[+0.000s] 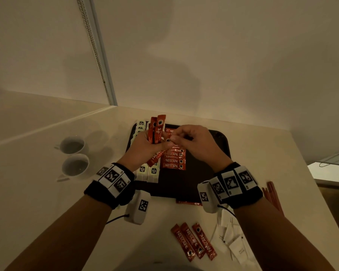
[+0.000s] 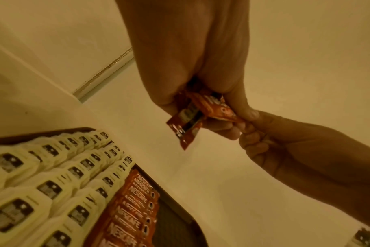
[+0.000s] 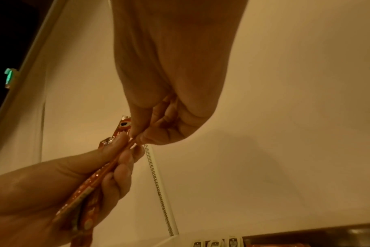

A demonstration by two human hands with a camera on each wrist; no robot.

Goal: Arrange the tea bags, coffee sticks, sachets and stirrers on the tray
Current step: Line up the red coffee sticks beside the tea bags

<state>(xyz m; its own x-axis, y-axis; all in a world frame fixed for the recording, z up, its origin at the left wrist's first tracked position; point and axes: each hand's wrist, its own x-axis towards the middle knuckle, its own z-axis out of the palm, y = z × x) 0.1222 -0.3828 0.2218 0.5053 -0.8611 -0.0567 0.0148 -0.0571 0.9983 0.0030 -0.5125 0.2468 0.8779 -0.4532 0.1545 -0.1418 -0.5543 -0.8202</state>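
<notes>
My hands hide most of the tray point(image 1: 221, 137) and the upper sticks laid there. My left hand point(image 1: 143, 145) clenches a bundle of coffee sticks point(image 1: 157, 132) above the tray; my right hand point(image 1: 194, 141) pinches one stick's end. Under the grip lie tea bags point(image 2: 53, 183). Nearer me on the tabletop point(image 1: 47, 202): three sticks point(image 1: 194, 243), white sachets point(image 1: 231, 239), stirrers point(image 1: 272, 194) half behind my right wrist. Two cups point(image 1: 74, 155) sit left.

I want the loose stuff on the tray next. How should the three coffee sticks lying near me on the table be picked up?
Take the three coffee sticks across their middles, from above: they lie flat, side by side, long and thin, so fingers can likely span all three.
</notes>
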